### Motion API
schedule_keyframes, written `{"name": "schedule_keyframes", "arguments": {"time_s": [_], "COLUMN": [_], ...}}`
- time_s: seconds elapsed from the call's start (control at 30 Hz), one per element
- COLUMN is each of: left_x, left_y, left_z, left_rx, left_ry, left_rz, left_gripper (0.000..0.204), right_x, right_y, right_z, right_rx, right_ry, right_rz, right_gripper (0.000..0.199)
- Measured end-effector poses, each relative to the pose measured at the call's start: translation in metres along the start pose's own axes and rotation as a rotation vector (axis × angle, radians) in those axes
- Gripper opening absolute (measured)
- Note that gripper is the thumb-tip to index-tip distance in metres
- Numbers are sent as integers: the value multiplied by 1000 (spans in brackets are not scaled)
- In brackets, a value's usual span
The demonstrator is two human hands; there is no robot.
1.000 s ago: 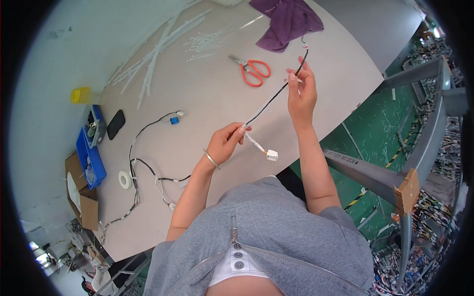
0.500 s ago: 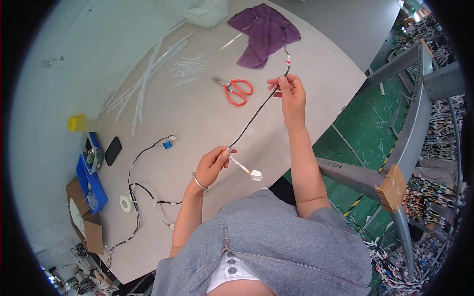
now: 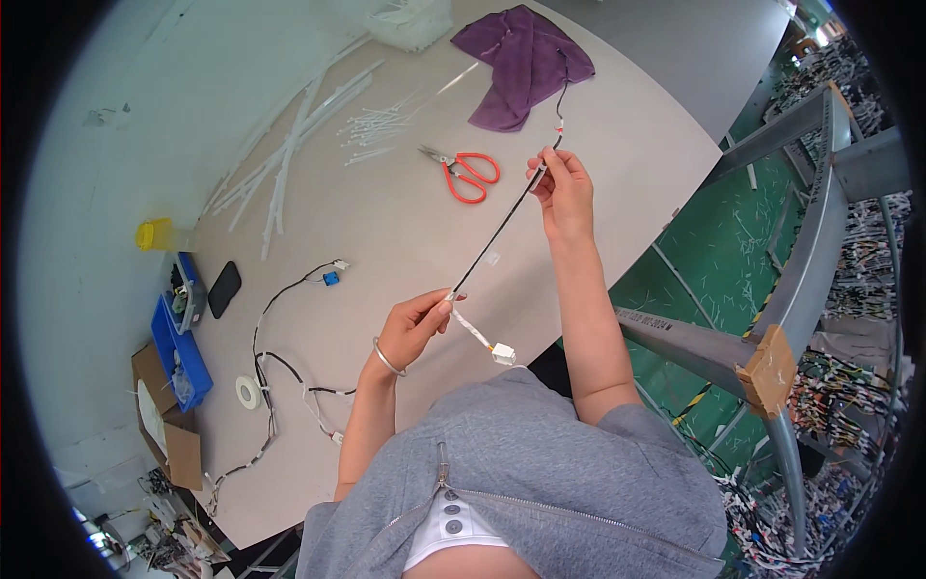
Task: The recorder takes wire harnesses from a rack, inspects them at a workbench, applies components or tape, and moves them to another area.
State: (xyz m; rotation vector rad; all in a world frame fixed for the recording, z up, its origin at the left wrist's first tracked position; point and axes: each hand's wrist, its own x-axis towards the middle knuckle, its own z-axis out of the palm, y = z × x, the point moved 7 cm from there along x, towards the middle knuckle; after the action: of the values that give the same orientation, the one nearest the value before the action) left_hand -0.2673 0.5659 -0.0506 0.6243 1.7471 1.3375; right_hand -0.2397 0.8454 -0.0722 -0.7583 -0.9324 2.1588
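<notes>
A black-wrapped wire harness (image 3: 503,224) is stretched slantwise between my two hands above the table. My left hand (image 3: 415,328) pinches its nearer end, where a short white-wrapped branch hangs out to a white connector (image 3: 503,354). Higher up and to the right, the fingers of my right hand (image 3: 562,188) close round the same harness. Beyond them its thin end, with a red and white bit, runs up onto a purple cloth (image 3: 521,63). More of the harness (image 3: 273,405) lies at the left, with a blue connector (image 3: 331,278) at one tip.
Red-handled scissors (image 3: 463,174) lie beyond my hands, near white cable ties (image 3: 376,125) and long white strips (image 3: 289,145). At the left are a tape roll (image 3: 248,392), a black phone (image 3: 224,289), a blue bin (image 3: 178,352) and a cardboard box (image 3: 181,454). A metal frame (image 3: 810,251) stands right.
My right hand's fingers have drawn in more tightly on the harness. The camera view has shifted slightly; my left hand keeps its hold at the branch.
</notes>
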Motion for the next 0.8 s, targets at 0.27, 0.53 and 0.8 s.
{"name": "schedule_keyframes", "arguments": {"time_s": [0.27,0.53,0.8], "left_x": [4,10,18], "left_y": [-8,-16,-16], "left_z": [-8,-12,-14], "left_rx": [-157,-257,-196], "left_ry": [-42,61,134], "left_rz": [-225,-166,-85], "left_gripper": [35,28,23], "right_x": [-41,-144,-162], "right_y": [21,66,72], "right_z": [17,26,34], "right_rx": [61,-859,-906], "right_ry": [-164,-705,-610], "right_rz": [328,405,-29], "right_gripper": [33,31,24]}}
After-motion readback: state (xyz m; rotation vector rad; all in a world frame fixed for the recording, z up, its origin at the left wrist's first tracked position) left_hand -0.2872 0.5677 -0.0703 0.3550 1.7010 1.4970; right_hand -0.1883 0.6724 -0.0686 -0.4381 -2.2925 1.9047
